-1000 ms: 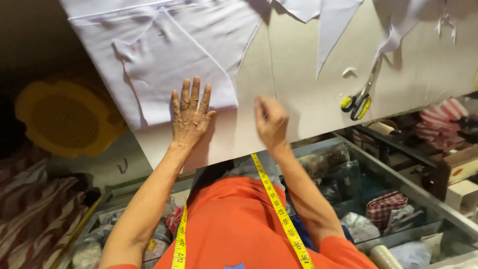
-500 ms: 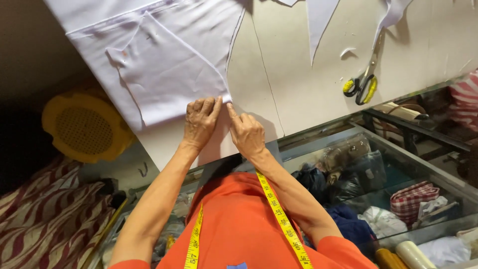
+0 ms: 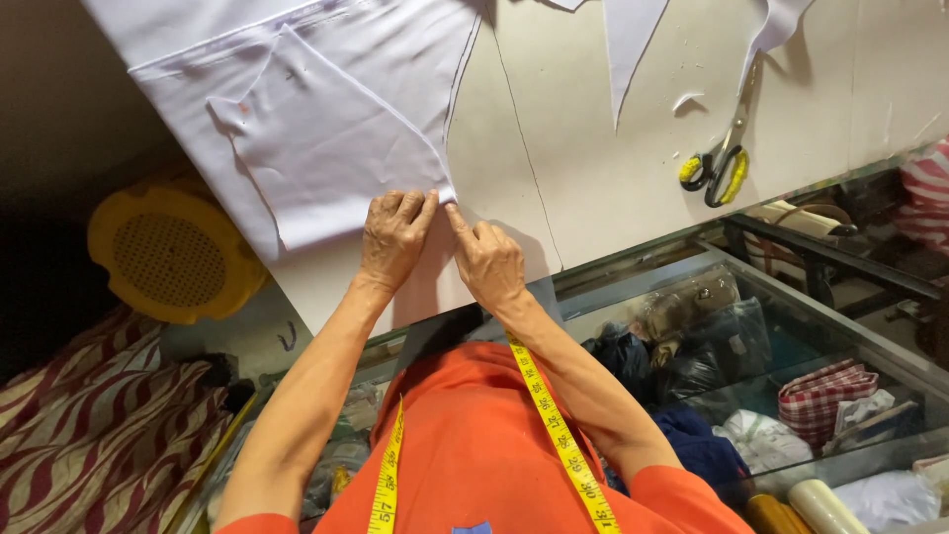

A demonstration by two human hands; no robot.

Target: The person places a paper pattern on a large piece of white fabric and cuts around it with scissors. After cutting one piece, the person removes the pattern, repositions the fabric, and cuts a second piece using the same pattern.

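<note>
Fabric (image 3: 326, 119), pale lilac-white and folded into layers, is spread over the upper left of a cream worktable (image 3: 613, 178) in the head view, with a curved cut edge running down to a pointed corner near the table's front. That corner is met by both hands: the left hand (image 3: 393, 237) is laid flat on the cloth with its fingers together and its fingertips pressed on the edge, while the right hand (image 3: 488, 259) is set just beside it, index finger stretched to the corner and the other fingers curled in. Whether the cloth is pinched or only pressed cannot be told. A small mark is seen on the top layer. The fabric's upper part is cut off by the frame's top edge, as are other pale fabric pieces further right. Scissors (image 3: 720, 163) with yellow and black handles are lying well apart to the right. A yellow tape measure (image 3: 554, 425) is hung round the neck over an orange shirt.
</note>
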